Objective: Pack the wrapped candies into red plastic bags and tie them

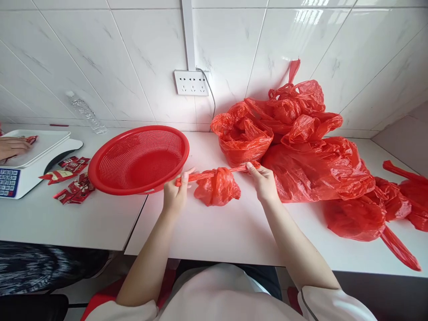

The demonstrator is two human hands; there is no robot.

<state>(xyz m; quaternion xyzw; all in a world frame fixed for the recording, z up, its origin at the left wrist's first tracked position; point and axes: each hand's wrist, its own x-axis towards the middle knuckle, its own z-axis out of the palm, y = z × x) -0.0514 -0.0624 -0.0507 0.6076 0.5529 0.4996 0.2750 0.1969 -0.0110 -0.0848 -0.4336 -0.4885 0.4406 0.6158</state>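
Note:
A small red plastic bag (218, 189) is stretched by its handles between my two hands, just above the white table. The handles cross at its gathered neck and pull out tight to both sides. My left hand (175, 191) is closed round one twisted handle, beside the rim of a red mesh basket (138, 160). The other handle is pinched in my right hand (262, 182), close to the large pile of red bags. What lies inside the small bag is hidden by the crumpled plastic.
A heap of red plastic bags (317, 171) fills the right, with a tied bag (356, 218) near the front edge. Small red packets (80, 187) lie left of the basket. Farther left, another person's hand (13, 147) rests on a scale's white tray (50, 136). A clear bottle (86, 111) stands behind.

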